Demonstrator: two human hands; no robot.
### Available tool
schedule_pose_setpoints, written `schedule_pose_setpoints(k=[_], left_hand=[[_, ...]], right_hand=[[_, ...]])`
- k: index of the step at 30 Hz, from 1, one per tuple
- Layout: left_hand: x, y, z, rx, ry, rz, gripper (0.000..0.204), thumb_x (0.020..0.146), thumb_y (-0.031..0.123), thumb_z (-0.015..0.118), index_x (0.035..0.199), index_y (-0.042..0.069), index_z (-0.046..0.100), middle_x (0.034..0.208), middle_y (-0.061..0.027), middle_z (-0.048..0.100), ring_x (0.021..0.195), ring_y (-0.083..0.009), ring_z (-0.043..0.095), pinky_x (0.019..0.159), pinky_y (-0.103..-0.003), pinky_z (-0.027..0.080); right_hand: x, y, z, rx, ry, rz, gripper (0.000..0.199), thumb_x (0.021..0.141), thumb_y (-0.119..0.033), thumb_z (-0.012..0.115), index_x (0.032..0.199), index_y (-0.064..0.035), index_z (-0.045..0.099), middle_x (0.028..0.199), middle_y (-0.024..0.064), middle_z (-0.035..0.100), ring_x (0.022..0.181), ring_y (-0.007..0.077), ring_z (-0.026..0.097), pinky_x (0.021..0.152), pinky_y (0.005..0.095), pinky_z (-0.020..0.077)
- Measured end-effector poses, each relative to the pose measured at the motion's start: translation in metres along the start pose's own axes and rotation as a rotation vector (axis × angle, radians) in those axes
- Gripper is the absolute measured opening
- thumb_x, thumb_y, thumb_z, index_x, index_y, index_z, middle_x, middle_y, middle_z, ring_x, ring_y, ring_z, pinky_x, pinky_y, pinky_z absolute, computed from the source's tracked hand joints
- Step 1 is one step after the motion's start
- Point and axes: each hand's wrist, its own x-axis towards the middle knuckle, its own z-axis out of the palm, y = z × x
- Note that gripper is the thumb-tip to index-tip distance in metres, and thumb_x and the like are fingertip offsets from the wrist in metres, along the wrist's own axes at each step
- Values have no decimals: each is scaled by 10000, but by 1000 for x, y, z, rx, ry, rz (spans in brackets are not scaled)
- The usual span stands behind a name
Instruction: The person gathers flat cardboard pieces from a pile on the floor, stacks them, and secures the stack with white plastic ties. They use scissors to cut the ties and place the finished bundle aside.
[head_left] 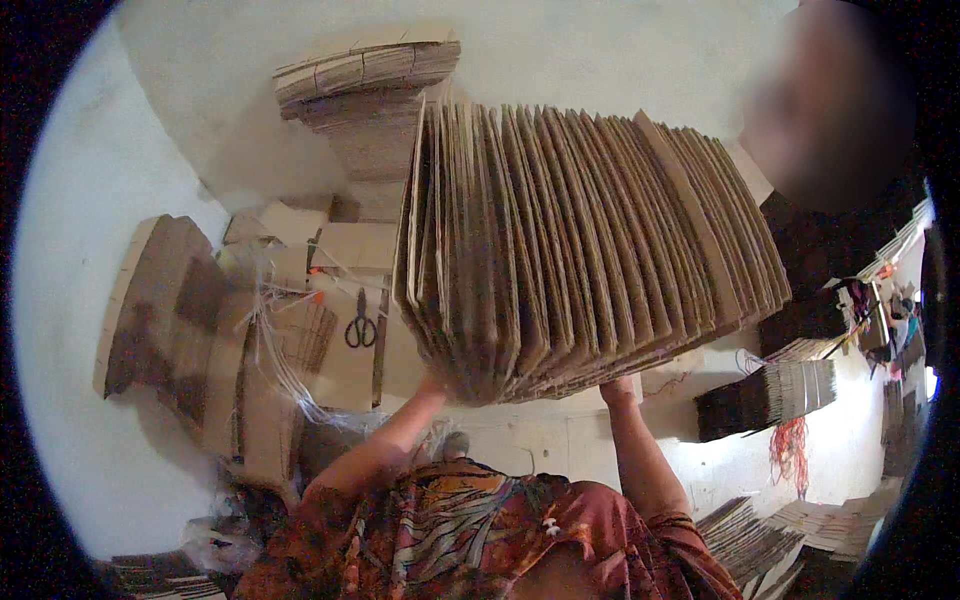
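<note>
Keep both hands flat under the fanned cardboard stack (580, 250), left hand (432, 383) and right hand (617, 390); fingers hidden, grip unclear.

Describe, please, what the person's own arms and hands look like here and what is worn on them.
Both forearms are bare, with no gloves, watch or rings visible. The left hand and right hand are bare too, and mostly hidden. Short sleeves of a patterned garment in orange, rust red and cream with dark swirling lines cover the upper arms.
</note>
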Motion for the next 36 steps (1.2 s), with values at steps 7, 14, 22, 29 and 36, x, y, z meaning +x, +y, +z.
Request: schedule_pose_setpoints(k=[7,14,22,29,36], left_hand=[[-1,10,76,633,-104,147,431,905,228,405,1282,36,328,1259,-88,416,1125,-203,417,945,-345,358],[-28,31,165,707,-91,363,606,901,400,376,1356,64,162,1326,-77,307,1183,-156,325,991,-301,278],[7,5,145,741,-242,462,795,831,320,545,1376,107,8,1386,-101,203,1242,-200,254,1037,-330,211],[5,13,186,355,-165,183,686,861,535,344,1362,104,160,1304,-96,369,1148,-178,393,980,-330,325],[-8,-3,179,-256,-42,-280,631,861,540,336,1270,61,357,1187,-123,469,1066,-240,477,915,-388,395]], right_hand=[[24,-39,-9,-583,-116,-267,455,879,-343,445,1260,-109,362,1276,31,384,1149,232,371,962,384,325],[4,-88,-19,-583,382,198,475,861,-364,437,1262,-118,370,1323,75,342,1191,270,331,1004,419,258],[-26,-112,-6,-2482,-37,173,484,850,-337,450,1267,-105,368,1306,99,364,1190,279,341,1000,458,249],[-18,-171,47,-470,202,15,499,850,-401,466,1252,-121,374,1261,71,397,1127,261,398,931,433,349],[-17,-164,62,-415,255,63,542,839,-456,460,1237,-93,394,1189,86,470,1068,261,458,910,425,379]])
